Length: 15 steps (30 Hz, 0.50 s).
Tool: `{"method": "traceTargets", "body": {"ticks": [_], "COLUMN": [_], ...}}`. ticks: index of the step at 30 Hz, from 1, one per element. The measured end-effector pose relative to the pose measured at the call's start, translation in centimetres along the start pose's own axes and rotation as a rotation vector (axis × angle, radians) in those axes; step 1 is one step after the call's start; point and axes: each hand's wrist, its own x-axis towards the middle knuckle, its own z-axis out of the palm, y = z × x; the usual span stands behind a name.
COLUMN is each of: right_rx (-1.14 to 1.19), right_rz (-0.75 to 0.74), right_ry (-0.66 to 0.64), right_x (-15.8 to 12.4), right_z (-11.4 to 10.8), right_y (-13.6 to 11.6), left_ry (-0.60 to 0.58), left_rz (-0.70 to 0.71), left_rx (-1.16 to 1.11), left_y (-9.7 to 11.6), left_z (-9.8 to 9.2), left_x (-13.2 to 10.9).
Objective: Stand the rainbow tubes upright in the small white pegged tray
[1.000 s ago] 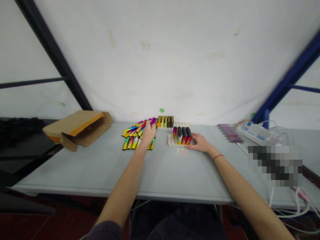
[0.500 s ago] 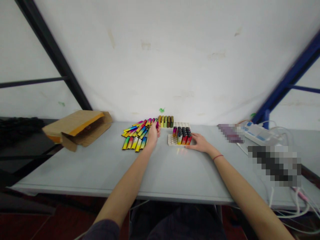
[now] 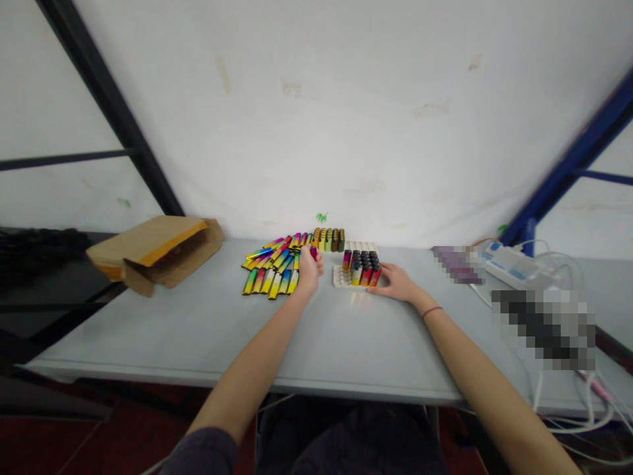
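Observation:
My left hand (image 3: 310,272) is closed around a purple-red metallic tube (image 3: 313,253), mostly hidden by the fingers. Beside it on the left lies a spread of shiny flat tubes (image 3: 270,280) in yellow, green, blue and pink. My right hand (image 3: 397,285) rests at the right end of a white pegged tray (image 3: 341,280), thumb at the front corner and fingers along the side. In this tray stand several upright tubes with black tops (image 3: 366,267), packed together at its right. One purple-and-orange tube (image 3: 347,259) stands at their left.
Behind are rows of upright gold and green tubes (image 3: 329,239) and a second white tray (image 3: 362,245) near the wall. An open brown paper bag (image 3: 158,247) lies at left. A white power strip (image 3: 512,264) with cables and blurred-out items occupy the right.
My left hand, with the purple-red tube in it, has moved slightly right and toward me, away from the loose tubes. My right hand stays at the tray.

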Motion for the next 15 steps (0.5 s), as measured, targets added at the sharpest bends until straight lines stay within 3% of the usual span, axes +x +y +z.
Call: {"method": "traceTargets", "body": {"ticks": [15], "right_rx": [-0.005], "right_rz": [0.012], "right_ry": [0.005], "right_x": [-0.03], "right_z": [0.09], "right_y": [0.11], "left_ry": [0.009], "left_rz": [-0.036], "left_rx": [0.008], "left_y": [-0.33], "left_z": [-0.19], "left_x": [-0.03]}}
